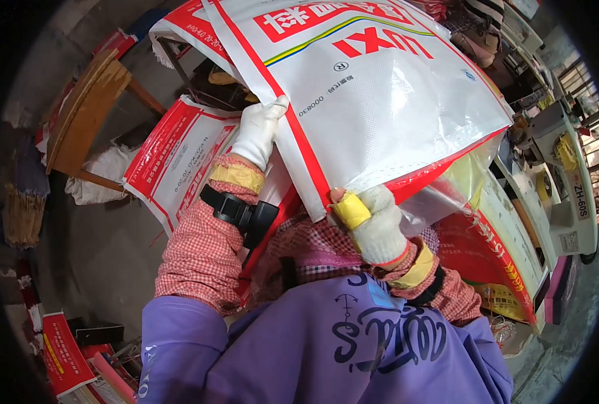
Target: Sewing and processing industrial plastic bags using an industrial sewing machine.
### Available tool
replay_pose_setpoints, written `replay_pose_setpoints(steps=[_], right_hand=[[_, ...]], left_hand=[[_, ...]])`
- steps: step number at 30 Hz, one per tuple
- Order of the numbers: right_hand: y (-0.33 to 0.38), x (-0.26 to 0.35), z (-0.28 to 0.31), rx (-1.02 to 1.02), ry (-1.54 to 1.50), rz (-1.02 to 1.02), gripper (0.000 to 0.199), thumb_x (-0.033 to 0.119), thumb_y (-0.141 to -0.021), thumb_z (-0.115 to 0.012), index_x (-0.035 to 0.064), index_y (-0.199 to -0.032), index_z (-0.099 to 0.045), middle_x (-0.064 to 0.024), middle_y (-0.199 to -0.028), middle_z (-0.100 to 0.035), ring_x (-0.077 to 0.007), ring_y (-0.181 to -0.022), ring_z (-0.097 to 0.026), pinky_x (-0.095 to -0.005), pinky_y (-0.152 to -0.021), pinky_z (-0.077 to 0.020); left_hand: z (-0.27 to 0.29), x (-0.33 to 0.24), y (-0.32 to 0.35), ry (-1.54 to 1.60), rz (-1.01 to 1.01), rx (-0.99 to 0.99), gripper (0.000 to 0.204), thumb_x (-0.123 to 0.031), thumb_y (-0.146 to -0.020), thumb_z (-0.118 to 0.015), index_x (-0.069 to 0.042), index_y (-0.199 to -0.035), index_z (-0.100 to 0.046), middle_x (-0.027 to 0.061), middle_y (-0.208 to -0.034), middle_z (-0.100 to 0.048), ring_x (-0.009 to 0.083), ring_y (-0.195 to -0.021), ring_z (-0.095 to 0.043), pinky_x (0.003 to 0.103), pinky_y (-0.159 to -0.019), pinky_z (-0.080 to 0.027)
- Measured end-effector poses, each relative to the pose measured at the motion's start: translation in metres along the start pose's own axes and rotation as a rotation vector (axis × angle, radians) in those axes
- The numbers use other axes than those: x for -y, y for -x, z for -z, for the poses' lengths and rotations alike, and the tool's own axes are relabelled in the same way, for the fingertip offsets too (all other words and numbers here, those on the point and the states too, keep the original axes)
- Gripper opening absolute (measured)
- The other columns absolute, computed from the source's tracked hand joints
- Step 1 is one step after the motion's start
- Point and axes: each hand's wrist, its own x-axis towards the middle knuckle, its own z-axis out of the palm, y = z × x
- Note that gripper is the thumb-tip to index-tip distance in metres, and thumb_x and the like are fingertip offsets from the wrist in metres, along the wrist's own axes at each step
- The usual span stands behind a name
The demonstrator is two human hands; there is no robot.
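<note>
I hold up a large white woven sack [387, 101] with red edging and printed markings, lifted in front of me. My left hand [259, 131], in a white glove, grips the sack's left red edge. My right hand [373, 219], gloved with yellow tape on the thumb, pinches the sack's lower corner. A clear plastic liner [457, 182] hangs out below the sack at the right. Both forearms wear red checked sleeves over a purple top, and a black strap sits on the left wrist.
More white and red sacks [175, 158] lie below at the left. A wooden chair [87, 108] stands at the far left. A white sewing machine [558, 175] sits on a table at the right, with stacked red sacks [498, 262] beside it.
</note>
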Motion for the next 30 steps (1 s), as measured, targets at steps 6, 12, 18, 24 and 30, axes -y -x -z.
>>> replay_pose_setpoints(steps=[6,12,18,24,30], right_hand=[[-0.002,0.013,0.014,0.117,0.391,-0.091,0.034,0.026,-0.086,-0.056,-0.0038,-0.071,-0.061,-0.0088,-0.053,-0.052,-0.0109,-0.048,-0.048,-0.027,-0.048,-0.0392],[-0.013,0.012,0.131,-0.017,-0.523,-0.048,0.04,0.041,-0.085,-0.053,0.0026,-0.098,-0.055,-0.0101,-0.089,-0.059,-0.0163,-0.072,-0.057,-0.0276,-0.063,-0.0486],[-0.065,0.008,0.235,-0.138,-0.775,0.142,0.057,0.053,-0.079,-0.055,0.0037,-0.107,-0.05,-0.0151,-0.105,-0.055,-0.0313,-0.094,-0.057,-0.0465,-0.078,-0.0498],[-0.108,0.032,0.185,-0.284,-0.801,-0.063,0.054,0.032,-0.087,-0.048,-0.004,-0.125,-0.036,-0.0226,-0.127,-0.043,-0.0371,-0.115,-0.044,-0.0491,-0.097,-0.0362],[-0.114,0.041,0.075,0.398,-0.566,-0.093,0.051,0.019,-0.084,-0.057,-0.0013,-0.126,-0.035,-0.0186,-0.121,-0.048,-0.0289,-0.109,-0.051,-0.0437,-0.091,-0.0448]], left_hand=[[0.021,-0.007,-0.017,-0.253,-0.062,-0.014,0.037,-0.027,-0.079,-0.063,0.003,-0.099,-0.059,0.0088,-0.089,-0.062,0.0164,-0.076,-0.059,0.029,-0.071,-0.047],[0.095,-0.054,0.034,-0.104,0.033,0.29,0.048,-0.035,-0.093,-0.037,0.002,-0.124,-0.042,0.0113,-0.121,-0.05,0.0169,-0.109,-0.05,0.03,-0.092,-0.04],[0.094,-0.024,0.101,-0.245,0.103,0.279,0.035,-0.025,-0.089,-0.051,0.002,-0.112,-0.052,0.0068,-0.108,-0.057,0.0144,-0.098,-0.053,0.029,-0.083,-0.042],[0.162,-0.101,0.165,-0.301,-0.135,0.019,0.033,-0.024,-0.088,-0.053,0.004,-0.107,-0.053,0.0077,-0.1,-0.06,0.0117,-0.087,-0.057,0.025,-0.078,-0.044],[0.24,-0.069,0.214,-0.002,-0.16,-0.356,0.032,-0.021,-0.093,-0.043,0.001,-0.115,-0.048,0.0094,-0.103,-0.058,0.0147,-0.089,-0.057,0.028,-0.08,-0.045]])
